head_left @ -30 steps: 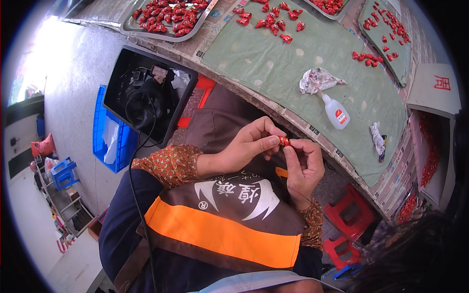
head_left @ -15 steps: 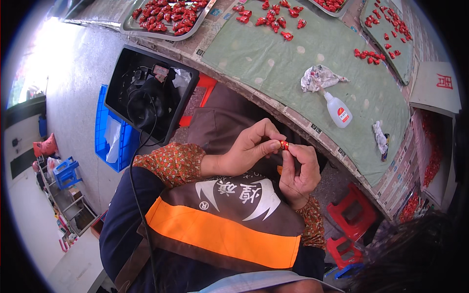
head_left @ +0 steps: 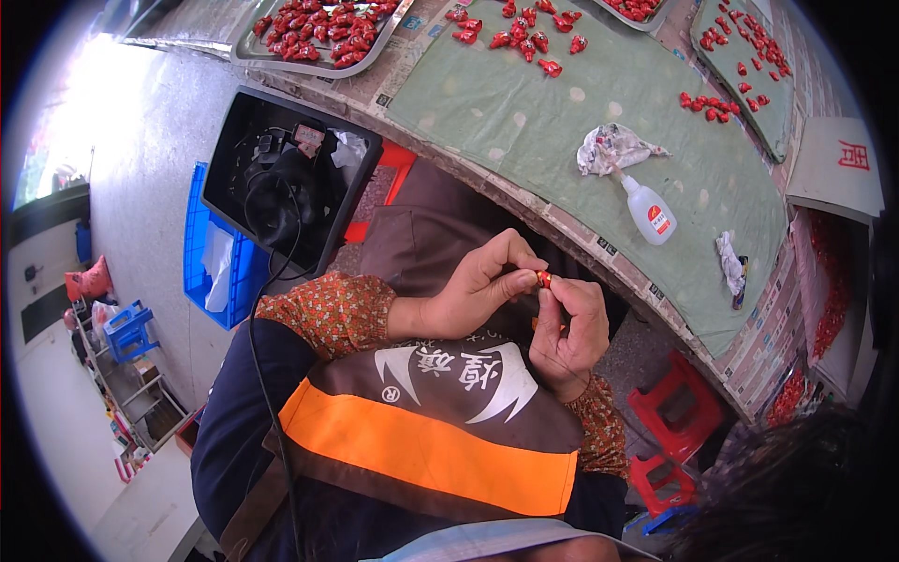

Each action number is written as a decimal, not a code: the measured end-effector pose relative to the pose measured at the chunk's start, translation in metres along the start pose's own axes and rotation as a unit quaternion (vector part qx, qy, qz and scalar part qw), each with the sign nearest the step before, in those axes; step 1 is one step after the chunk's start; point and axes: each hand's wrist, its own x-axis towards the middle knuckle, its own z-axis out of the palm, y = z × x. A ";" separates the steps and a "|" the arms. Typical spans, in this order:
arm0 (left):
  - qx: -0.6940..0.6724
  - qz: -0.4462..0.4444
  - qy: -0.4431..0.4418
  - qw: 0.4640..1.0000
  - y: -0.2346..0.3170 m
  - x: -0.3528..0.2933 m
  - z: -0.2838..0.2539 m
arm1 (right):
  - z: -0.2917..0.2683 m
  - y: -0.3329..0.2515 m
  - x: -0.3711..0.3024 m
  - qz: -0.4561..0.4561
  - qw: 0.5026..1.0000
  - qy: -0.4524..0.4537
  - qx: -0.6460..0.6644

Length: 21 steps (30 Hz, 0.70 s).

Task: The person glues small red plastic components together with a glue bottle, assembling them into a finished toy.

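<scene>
Between my two hands, above my lap, is a small shiny red piece with a touch of gold (head_left: 544,278). My left hand (head_left: 482,286) pinches it between thumb and forefinger from the left. From the right, the fingertips of my right hand (head_left: 573,328) close on the same piece. Its lower part is hidden by the fingers. Similar small red pieces (head_left: 524,37) lie loose on the green cloth (head_left: 487,103) of the table, and a metal tray (head_left: 328,70) at the far left holds many more.
A white squeeze bottle (head_left: 648,214) rests by a crumpled tissue (head_left: 613,150) on the table. A green tray (head_left: 740,84) and an open box (head_left: 833,178) stand to the right. Left of me are a black bin (head_left: 220,178) and blue crate (head_left: 194,253); red stools (head_left: 679,403) sit under the table.
My right hand has shifted slightly, its fingers closer around the small red piece. My left hand has hardly moved, and the table is unchanged.
</scene>
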 end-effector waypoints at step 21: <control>-0.011 -0.004 0.000 1.000 -0.001 0.000 0.002 | 0.002 0.002 -0.002 0.004 1.000 0.007 0.005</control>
